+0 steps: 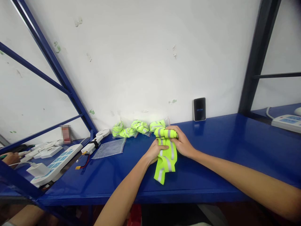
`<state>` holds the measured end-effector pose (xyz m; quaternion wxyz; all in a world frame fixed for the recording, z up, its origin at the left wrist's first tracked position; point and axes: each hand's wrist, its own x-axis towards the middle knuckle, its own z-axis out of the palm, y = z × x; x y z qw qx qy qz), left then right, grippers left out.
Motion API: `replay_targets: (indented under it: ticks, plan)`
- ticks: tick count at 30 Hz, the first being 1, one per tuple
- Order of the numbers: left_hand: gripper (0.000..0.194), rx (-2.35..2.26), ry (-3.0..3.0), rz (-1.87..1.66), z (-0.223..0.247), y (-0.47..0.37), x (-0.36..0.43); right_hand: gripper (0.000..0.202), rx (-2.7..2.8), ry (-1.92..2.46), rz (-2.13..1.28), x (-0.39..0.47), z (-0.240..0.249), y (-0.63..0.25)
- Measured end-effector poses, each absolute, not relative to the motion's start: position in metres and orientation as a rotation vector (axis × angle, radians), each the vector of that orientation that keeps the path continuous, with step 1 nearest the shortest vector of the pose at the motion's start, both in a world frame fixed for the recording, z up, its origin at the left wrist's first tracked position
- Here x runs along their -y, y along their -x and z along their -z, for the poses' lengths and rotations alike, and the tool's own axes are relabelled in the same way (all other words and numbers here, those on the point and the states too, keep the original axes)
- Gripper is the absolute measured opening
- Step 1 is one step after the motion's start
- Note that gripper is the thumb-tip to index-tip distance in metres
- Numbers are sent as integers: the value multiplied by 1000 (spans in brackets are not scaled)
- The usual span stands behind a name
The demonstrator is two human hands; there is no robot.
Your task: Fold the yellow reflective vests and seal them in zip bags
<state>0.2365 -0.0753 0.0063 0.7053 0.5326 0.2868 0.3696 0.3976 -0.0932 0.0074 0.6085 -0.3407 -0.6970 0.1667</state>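
Observation:
A neon-yellow reflective strap (167, 153) with silver stripes is between my two hands, above the front half of the blue table. Its upper part is gathered into a roll, and a loose tail hangs below. My left hand (154, 151) grips the strap from the left, thumb laid across it. At the upper right, my right hand (182, 141) is closed round the rolled part; some of its fingers are hidden behind the roll. Just behind, against the wall, lie several clear bags with bundled neon straps (139, 126).
A flat clear zip bag (109, 148) lies on the blue table (218, 150), left of my hands. Near it are a small white fan (103, 133) and red-black wires (86, 162). A clock display (199, 109) leans on the wall. Power strips (57, 163) and another person's hand (10, 158) are further left.

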Motion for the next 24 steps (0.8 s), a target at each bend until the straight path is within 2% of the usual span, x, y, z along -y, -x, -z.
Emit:
replay_targets:
  ticks: [4,9,14,18,24]
  plan:
    - [45,-561,-1124,-861,-9,-236,77,42,1646,769,-368,89,-6,-399]
    - [58,-532,-969,-887,-14,-237,78,42,1712,741,-386,92,-8,-402]
    - [47,-600,-964,-975,-16,-235,74,48,1791,735,-593,99,-9,-404]
    - [46,-511,-1029,-1049,-13,-233,70,63,1530,808,-893,94,-9,-399]
    - [60,-503,-1198,-1043,-4,-227,60,89,1298,812,-1282,84,-15,-405]
